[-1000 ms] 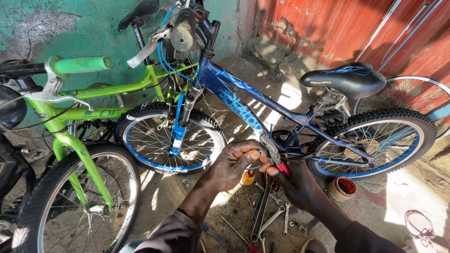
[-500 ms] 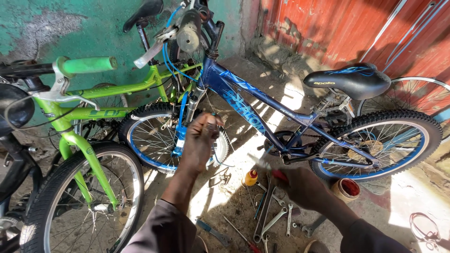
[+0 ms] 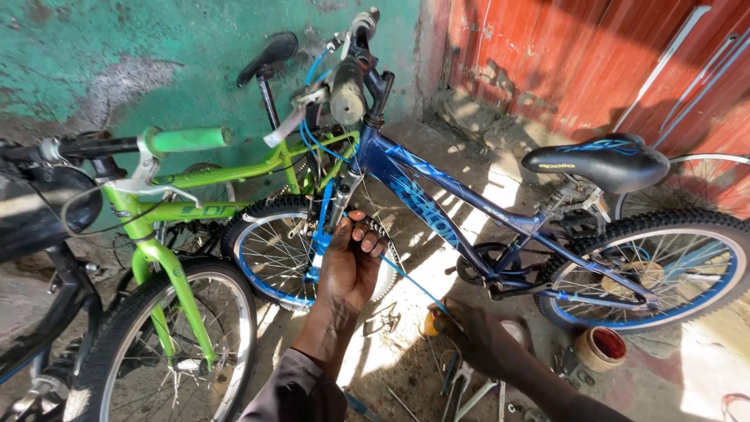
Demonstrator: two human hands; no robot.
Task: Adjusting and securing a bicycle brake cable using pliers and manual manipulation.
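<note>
Low over the scattered tools [image 3: 469, 387] the right hand [image 3: 480, 340] pinches an orange-handled tool [image 3: 432, 323], while the left hand [image 3: 350, 266] closes around the blue bicycle [image 3: 437, 211] fork, front wheel [image 3: 289, 250] mounted, work unfinished.

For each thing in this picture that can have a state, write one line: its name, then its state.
Left hand: raised, fingers closed about the blue bicycle's front fork and tyre.
Right hand: low in shadow, over tools on the ground; grip unclear.
Blue bicycle: upright, both wheels fitted.
Green bicycle: upright, beside the blue one.
Small round tin: open, red inside.
</note>
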